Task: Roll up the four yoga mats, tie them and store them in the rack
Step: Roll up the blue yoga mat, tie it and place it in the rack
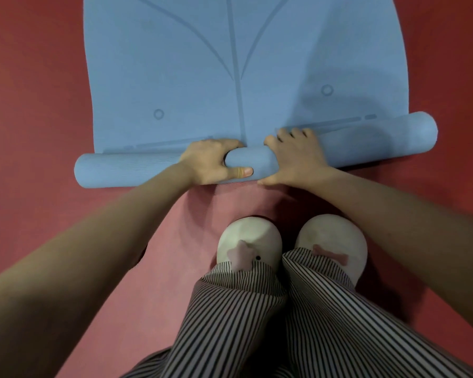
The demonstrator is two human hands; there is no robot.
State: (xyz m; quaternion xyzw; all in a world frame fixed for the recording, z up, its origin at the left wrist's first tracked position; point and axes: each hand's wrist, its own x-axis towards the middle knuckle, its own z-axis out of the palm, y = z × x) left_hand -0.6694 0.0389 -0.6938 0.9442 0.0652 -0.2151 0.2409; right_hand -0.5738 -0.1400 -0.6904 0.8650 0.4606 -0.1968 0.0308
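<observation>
A blue yoga mat lies flat on the floor and stretches away from me, printed with darker alignment lines and two small circles. Its near end is wound into a roll that runs across the view, slightly tilted, with the right end farther away. My left hand grips the roll just left of its middle, thumb on top. My right hand presses on the roll just right of the middle, fingers spread over its far side. A pink mat lies flat under my feet.
The floor is dark red on both sides of the mats. My feet in white slippers with pink decorations stand on the pink mat, close behind the roll. Striped trousers fill the lower middle of the view.
</observation>
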